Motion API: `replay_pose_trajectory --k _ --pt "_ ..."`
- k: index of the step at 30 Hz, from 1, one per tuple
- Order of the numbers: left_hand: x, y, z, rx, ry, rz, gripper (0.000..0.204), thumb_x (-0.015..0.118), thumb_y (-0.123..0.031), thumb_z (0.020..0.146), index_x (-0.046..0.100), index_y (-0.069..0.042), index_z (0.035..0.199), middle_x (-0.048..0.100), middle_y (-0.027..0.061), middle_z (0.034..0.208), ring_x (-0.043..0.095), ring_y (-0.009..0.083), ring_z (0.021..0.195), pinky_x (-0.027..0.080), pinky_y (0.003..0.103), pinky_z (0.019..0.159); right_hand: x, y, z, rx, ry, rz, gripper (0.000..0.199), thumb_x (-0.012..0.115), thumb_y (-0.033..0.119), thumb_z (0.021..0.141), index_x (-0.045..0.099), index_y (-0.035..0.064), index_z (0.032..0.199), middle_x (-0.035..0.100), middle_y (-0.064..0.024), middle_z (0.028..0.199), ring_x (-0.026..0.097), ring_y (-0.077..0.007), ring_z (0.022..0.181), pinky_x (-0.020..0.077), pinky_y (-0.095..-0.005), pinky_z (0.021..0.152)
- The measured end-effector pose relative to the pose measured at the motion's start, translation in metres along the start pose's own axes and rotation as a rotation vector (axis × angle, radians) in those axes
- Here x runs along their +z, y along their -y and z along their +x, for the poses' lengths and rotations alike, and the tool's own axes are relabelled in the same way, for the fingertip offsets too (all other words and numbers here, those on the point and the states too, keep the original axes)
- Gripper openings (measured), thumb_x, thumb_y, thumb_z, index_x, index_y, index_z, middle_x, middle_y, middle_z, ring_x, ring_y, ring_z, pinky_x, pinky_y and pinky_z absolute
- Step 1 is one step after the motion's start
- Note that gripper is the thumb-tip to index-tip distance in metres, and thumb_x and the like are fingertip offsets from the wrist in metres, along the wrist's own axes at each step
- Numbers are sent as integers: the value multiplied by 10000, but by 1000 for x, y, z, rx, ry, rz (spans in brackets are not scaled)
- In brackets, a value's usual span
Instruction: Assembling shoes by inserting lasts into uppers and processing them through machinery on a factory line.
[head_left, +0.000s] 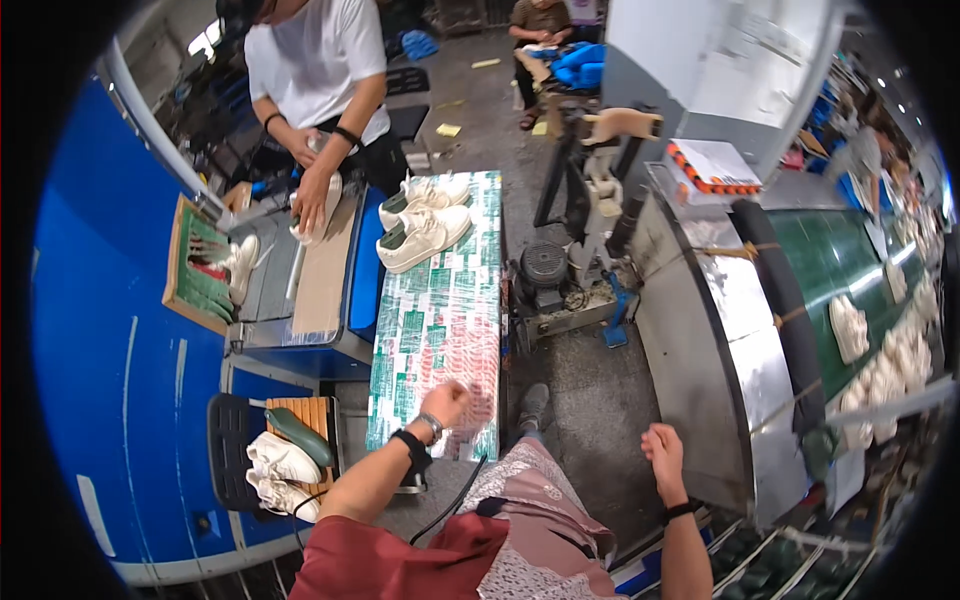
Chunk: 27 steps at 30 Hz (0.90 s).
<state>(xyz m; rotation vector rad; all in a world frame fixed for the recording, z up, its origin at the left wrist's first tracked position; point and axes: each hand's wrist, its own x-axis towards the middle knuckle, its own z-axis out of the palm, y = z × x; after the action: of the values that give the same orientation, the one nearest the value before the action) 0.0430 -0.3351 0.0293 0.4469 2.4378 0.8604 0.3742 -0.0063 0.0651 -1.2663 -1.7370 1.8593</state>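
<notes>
My left hand (pixel 447 403) hovers over the near end of a long narrow table (pixel 430 340) wrapped in green-and-white printed sheeting under clear film. Its fingers are curled in, and I see nothing in them. Off to the right, my right hand (pixel 662 455) hangs in the air beside the conveyor, loosely closed with nothing showing in it. A pair of white lace-up sneakers stands at the table's far end: a nearer shoe (pixel 425 238) and a farther shoe (pixel 440 193). Both are out of reach of my hands as they are now.
Across the table a person (pixel 320 90) in a white T-shirt handles a white shoe. More white sneakers (pixel 283 460) rest on a chair at left. A machine with a motor (pixel 545 265) stands beyond the aisle. At right, a green conveyor belt (pixel 815 260) carries white shoes.
</notes>
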Motion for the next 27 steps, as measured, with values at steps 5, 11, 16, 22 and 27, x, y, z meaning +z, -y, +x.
replay_pose_trajectory --k 5,11,16,22,27 --pt "-86 -35 172 -227 -577 -162 481 717 -435 822 586 -29 1043 708 198 889 679 400 832 528 471 739 119 113 124 -192 277 -314 206 638 130 959 615 20 1132 674 -28 937 617 -75 793 485 -216 700" --pt "-170 -76 304 -485 -575 -151 708 719 -554 777 538 -6 1188 703 256 998 680 427 934 527 495 823 262 159 237 -191 594 -393 269 680 169 922 637 -4 1124 705 -89 968 664 -135 874 525 -283 774" --pt "-181 -58 301 -130 -609 144 391 628 -410 872 651 -20 885 674 229 770 656 420 723 510 515 654 432 218 318 -547 743 -586 451 680 275 903 545 4 1237 700 -170 869 691 -278 759 521 -378 693" --pt "-185 -84 149 -9 -415 262 241 667 -317 889 578 -93 888 594 168 608 607 385 570 456 490 503 611 293 336 -664 601 -909 669 608 508 887 526 -29 1277 705 -260 962 684 -421 951 526 -464 844" --pt "-122 -66 79 9 -260 393 151 640 -276 863 625 -139 926 621 136 707 639 339 610 499 459 513 638 244 406 -879 499 -1123 453 553 306 926 591 -30 1227 719 -226 863 727 -343 812 561 -454 742"
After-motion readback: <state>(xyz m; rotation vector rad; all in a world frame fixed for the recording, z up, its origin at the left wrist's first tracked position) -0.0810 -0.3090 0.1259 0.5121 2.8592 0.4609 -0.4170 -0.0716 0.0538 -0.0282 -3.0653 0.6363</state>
